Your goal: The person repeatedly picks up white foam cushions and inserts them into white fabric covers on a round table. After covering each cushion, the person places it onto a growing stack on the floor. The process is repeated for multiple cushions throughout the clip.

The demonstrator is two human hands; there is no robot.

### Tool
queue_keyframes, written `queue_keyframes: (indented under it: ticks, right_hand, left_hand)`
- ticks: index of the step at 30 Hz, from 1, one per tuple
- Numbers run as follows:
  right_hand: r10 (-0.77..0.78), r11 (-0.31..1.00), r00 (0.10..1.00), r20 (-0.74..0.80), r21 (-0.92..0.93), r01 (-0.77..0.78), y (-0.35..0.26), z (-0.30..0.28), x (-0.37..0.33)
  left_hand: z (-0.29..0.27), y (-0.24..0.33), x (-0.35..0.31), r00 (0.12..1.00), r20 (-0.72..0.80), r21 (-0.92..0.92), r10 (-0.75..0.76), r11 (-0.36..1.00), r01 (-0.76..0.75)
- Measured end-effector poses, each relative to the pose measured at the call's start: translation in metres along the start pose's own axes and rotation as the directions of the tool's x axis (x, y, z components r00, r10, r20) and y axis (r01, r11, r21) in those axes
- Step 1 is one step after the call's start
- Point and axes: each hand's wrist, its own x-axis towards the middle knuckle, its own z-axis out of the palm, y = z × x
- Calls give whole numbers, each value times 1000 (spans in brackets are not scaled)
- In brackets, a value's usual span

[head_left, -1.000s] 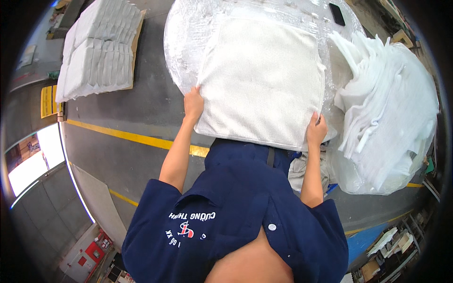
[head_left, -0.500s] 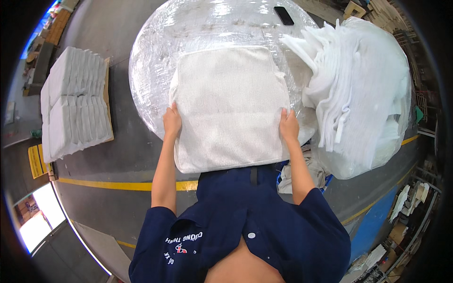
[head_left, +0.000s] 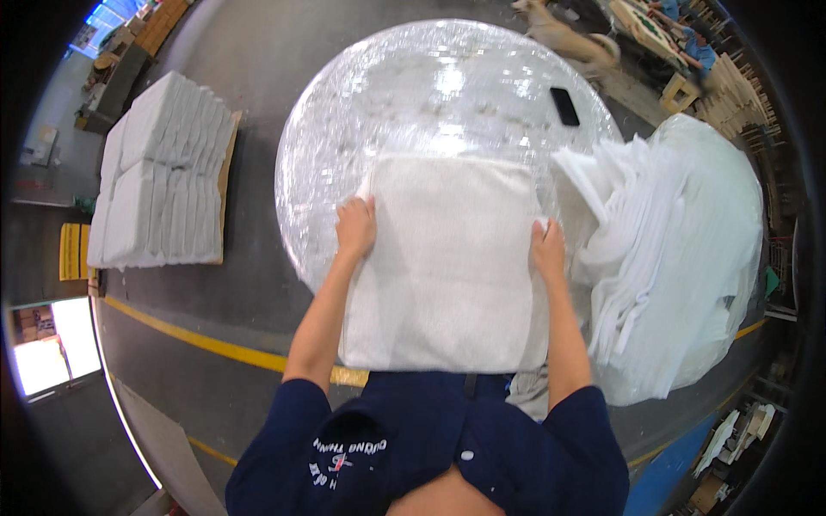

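Note:
A pale, off-white square cushion (head_left: 447,267) lies on a round table wrapped in clear plastic film (head_left: 344,112), its near edge reaching my waist. My left hand (head_left: 355,225) grips the cushion's left side toward the far corner, fingers bent around the edge. On the opposite side my right hand (head_left: 548,247) pinches the cushion's edge, thumb and fingers close together. The underside of the cushion and some fingertips are hidden.
A black phone (head_left: 564,107) rests on the table's far right. Beside it stands a large plastic bag of white wadding sheets (head_left: 680,258). Stacked white cushions (head_left: 159,176) stand on the left. A dog (head_left: 568,39) is beyond the table, with people in blue (head_left: 699,53) farther off.
Both hands have shifted along the cushion's sides toward its far edge. The view has tilted up, bringing a dog and people in blue into sight.

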Motion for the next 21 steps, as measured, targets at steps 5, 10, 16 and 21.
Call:
queue_keyframes:
  ticks: [5, 10, 16, 21]
  right_hand:
    - [36, 993, 995, 91, -116, -25, -20, 8, 21]
    - [120, 991, 913, 389, -107, -85, -21, 3, 38]
    - [-93, 978, 991, -92, 177, 108, 37, -12, -29]
    - [290, 955, 949, 122, 27, -296, 27, -19, -114]
  left_hand:
    - [9, 18, 19, 989, 130, 97, -71, 994, 59]
    - [-6, -5, 37, 982, 181, 9, -48, 999, 47]
    - [-30, -63, -24, 980, -108, -282, 165, 941, -189]
    - [-4, -48, -120, 984, 90, -214, -153, 962, 169]
